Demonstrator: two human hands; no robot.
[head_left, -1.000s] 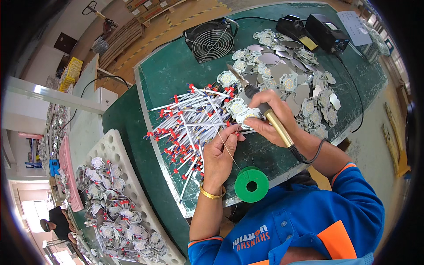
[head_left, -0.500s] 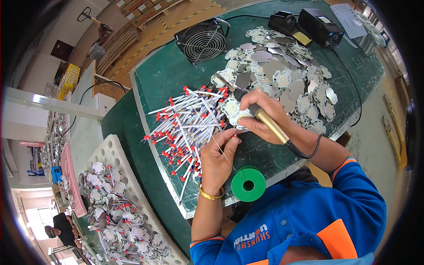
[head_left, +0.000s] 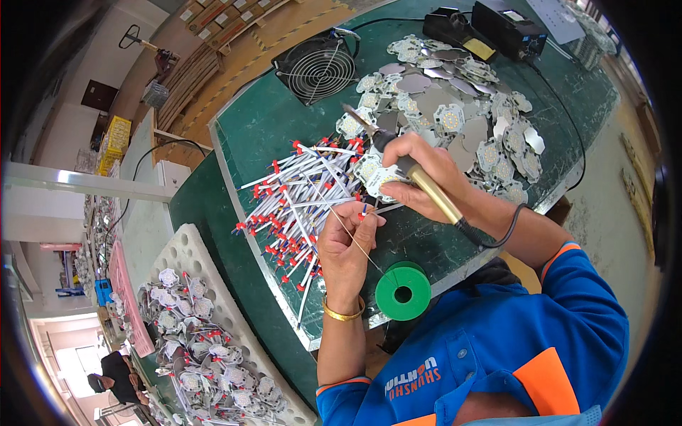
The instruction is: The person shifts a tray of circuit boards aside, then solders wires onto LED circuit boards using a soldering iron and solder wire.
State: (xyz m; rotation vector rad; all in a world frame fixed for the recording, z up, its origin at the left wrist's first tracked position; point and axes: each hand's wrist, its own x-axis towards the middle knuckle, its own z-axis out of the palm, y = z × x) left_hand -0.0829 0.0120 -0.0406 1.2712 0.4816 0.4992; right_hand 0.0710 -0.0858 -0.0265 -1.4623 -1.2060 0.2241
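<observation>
My right hand (head_left: 426, 174) is closed around a soldering iron (head_left: 438, 201) with a gold and black handle, its tip pointing up to the far left. Under that hand's thumb and fingertips is a white LED board (head_left: 381, 182) with a ring of yellowish dots. My left hand (head_left: 344, 245), a gold bangle on its wrist, pinches a white cable lead (head_left: 388, 208) with a red end just below the board. Thin solder wire (head_left: 364, 250) crosses the left hand and leads down to a green spool (head_left: 403, 292) at the bench edge.
White cable leads (head_left: 288, 202) with red ends lie heaped left of my hands. Beyond them are piled LED boards (head_left: 449, 119), a black fan (head_left: 321, 74) and a black soldering station (head_left: 509, 32). A pale foam tray (head_left: 192, 248) with finished-looking wired boards stands lower left. A person (head_left: 122, 376) is farther off.
The view has shifted slightly. My left hand's fingertips have moved a little with the cable lead, whose white length now shows below the board. The right hand keeps the soldering iron.
</observation>
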